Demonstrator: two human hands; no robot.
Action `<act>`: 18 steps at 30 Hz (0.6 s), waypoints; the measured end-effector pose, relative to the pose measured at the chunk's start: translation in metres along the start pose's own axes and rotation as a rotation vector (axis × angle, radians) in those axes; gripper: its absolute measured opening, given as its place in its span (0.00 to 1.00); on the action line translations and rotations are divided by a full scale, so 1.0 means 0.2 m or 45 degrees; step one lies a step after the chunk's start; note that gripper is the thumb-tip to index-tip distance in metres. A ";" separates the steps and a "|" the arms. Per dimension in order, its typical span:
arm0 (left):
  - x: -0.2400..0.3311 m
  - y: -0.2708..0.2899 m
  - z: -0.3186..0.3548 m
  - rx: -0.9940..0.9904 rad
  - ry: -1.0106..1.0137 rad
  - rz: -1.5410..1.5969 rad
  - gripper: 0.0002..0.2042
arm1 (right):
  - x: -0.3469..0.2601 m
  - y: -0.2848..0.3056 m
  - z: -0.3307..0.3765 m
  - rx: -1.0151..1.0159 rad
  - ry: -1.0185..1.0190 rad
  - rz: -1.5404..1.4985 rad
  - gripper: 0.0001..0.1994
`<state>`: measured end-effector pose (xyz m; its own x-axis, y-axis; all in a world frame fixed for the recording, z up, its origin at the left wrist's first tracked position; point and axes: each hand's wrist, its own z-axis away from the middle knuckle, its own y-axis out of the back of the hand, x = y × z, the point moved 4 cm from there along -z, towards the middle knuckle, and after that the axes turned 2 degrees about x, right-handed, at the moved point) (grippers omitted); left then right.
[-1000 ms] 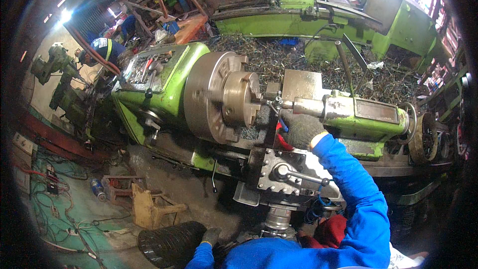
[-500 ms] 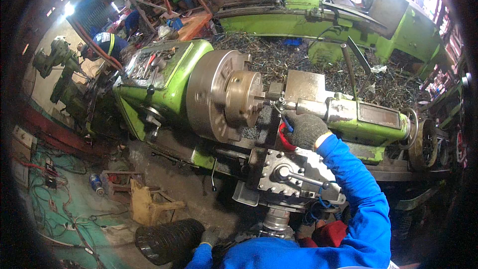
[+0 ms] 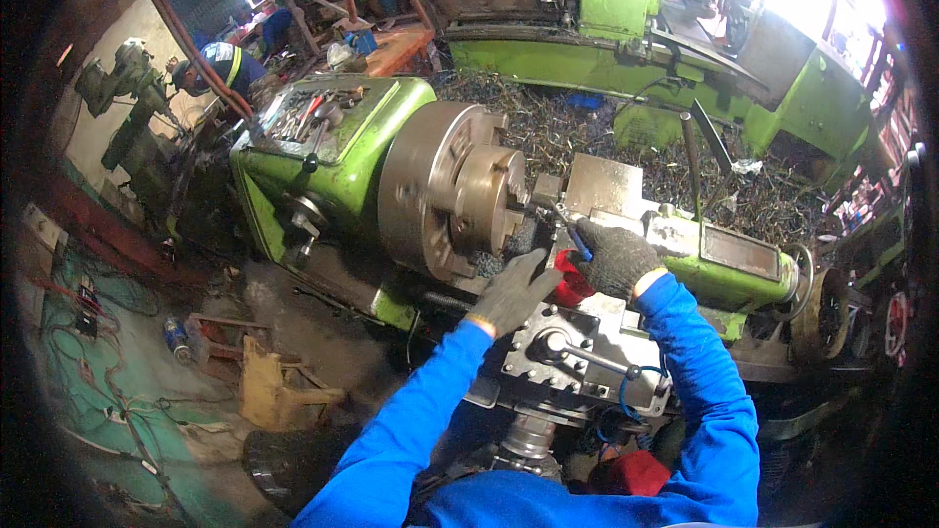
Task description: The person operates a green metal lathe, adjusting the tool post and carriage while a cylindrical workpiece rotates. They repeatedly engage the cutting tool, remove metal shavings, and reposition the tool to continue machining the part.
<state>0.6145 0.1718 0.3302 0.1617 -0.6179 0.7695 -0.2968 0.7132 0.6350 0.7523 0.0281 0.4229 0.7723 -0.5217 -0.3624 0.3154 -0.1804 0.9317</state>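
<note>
Both my hands wear dark grey gloves. My right hand (image 3: 618, 256) is closed around a tool with a blue handle (image 3: 583, 242) and a slim metal tip pointing toward the lathe chuck; its exact kind is unclear. A red curved piece (image 3: 571, 286) shows below that hand, between it and the left one; whether it belongs to the tool I cannot tell. Fingers apart, my left hand (image 3: 513, 291) reaches beside the red piece, in front of the chuck. A round metal workpiece (image 3: 481, 198) sits in the big lathe chuck (image 3: 416, 186).
The tool post with a lever (image 3: 587, 354) stands just below my hands. To the right is the green tailstock (image 3: 729, 254). Hand tools lie on the green headstock (image 3: 386, 122). Metal shavings (image 3: 558, 122) heap behind the lathe. Another person (image 3: 220, 68) bends over at the far left.
My left hand has risen from low by the dark ribbed cylinder to beside the red piece near the chuck. My right hand stays near the same spot with the blue-handled tool. The view has shifted slightly.
</note>
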 end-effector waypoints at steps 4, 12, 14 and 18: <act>-0.11 -0.24 -0.21 -0.391 0.150 -0.252 0.36 | 0.00 0.04 -0.03 -0.053 0.054 -0.043 0.22; -0.17 -0.33 -0.24 -0.339 0.211 -0.331 0.31 | 0.13 -0.05 -0.15 -0.152 0.099 -0.110 0.23; -0.14 -0.30 -0.22 -0.367 0.246 -0.342 0.29 | 0.11 -0.05 -0.15 -0.175 0.095 -0.134 0.22; -0.03 -0.23 -0.19 -0.329 0.313 -0.278 0.25 | 0.12 -0.09 -0.16 -0.197 0.025 -0.105 0.23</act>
<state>0.6637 0.1558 0.2993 0.4240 -0.6887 0.5881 0.0103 0.6530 0.7573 0.7837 0.0455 0.3973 0.7504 -0.4940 -0.4392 0.4581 -0.0904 0.8843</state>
